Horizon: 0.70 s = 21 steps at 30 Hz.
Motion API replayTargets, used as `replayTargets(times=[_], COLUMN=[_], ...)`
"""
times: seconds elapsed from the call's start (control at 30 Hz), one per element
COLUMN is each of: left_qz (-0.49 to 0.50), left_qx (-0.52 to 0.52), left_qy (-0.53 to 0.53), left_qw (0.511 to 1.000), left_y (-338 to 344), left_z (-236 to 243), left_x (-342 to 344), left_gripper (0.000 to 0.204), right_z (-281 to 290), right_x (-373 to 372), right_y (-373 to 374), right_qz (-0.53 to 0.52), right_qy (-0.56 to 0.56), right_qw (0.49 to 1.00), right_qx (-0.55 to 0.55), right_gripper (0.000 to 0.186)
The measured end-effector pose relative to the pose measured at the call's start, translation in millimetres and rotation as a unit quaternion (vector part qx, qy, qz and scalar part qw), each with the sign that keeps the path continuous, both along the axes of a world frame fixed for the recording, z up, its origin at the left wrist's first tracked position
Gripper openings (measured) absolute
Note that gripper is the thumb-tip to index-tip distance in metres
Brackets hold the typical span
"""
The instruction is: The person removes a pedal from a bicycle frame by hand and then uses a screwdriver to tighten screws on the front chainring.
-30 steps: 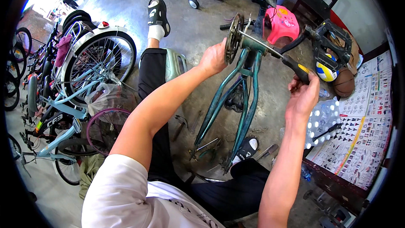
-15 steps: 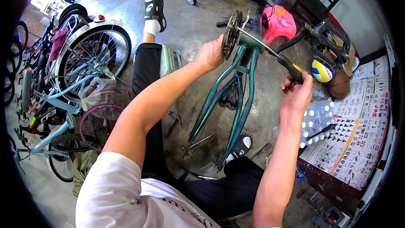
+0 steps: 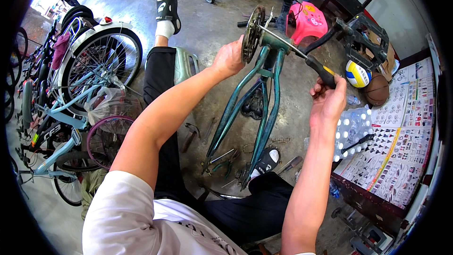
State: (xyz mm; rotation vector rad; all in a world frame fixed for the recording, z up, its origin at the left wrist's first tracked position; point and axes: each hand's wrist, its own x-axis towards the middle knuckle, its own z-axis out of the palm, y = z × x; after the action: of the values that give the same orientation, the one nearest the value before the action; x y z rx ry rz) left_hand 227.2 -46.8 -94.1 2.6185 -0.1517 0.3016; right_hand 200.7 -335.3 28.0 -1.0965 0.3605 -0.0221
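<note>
A green bicycle frame (image 3: 272,108) stands upside down before me, its rear stay ends pointing toward me. At its bottom bracket shell (image 3: 277,42) sits a dark, greasy chainring (image 3: 253,35). My left hand (image 3: 230,57) is closed on the chainring's near left edge; its fingertips are hidden behind the ring. In my right hand (image 3: 329,98) is a screwdriver (image 3: 322,70) with a black and yellow handle. Its long shaft slants across the shell, and the tip reaches the chainring's inner face. A crank arm with a black pedal (image 3: 366,42) sticks out on the right.
On the floor lie a hammer (image 3: 190,137), pliers (image 3: 230,167) and a chain (image 3: 269,145). Bicycles (image 3: 71,113) crowd the left. At right are a pink stool (image 3: 306,24), a volleyball (image 3: 357,74), a basketball (image 3: 376,89), bottled water (image 3: 351,130) and a paper-covered table (image 3: 401,141).
The whole view has shifted slightly, so most things sit a little farther left. Both hands keep their holds on the chainring and the screwdriver, with little other visible movement.
</note>
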Motion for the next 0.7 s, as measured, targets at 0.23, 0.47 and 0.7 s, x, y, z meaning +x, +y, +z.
replayTargets(times=[0.23,0.47,0.7], left_qz=[0.010,0.011,0.033], left_qx=[0.011,0.022,0.046], left_qy=[0.027,0.037,0.035], left_qw=[1.000,0.999,0.998], left_y=[-1,-1,-2], left_z=[6,2,-24], left_x=[0,2,4], left_gripper=[0.060,0.075,0.094], right_z=[-1,17,7], right_x=[-1,-2,7], right_y=[1,-6,3], right_qz=[-0.005,0.019,-0.018], right_qy=[-0.003,-0.053,-0.138], right_qw=[1.000,0.997,0.990], right_qx=[-0.004,-0.057,-0.030], right_gripper=[0.029,0.032,0.037])
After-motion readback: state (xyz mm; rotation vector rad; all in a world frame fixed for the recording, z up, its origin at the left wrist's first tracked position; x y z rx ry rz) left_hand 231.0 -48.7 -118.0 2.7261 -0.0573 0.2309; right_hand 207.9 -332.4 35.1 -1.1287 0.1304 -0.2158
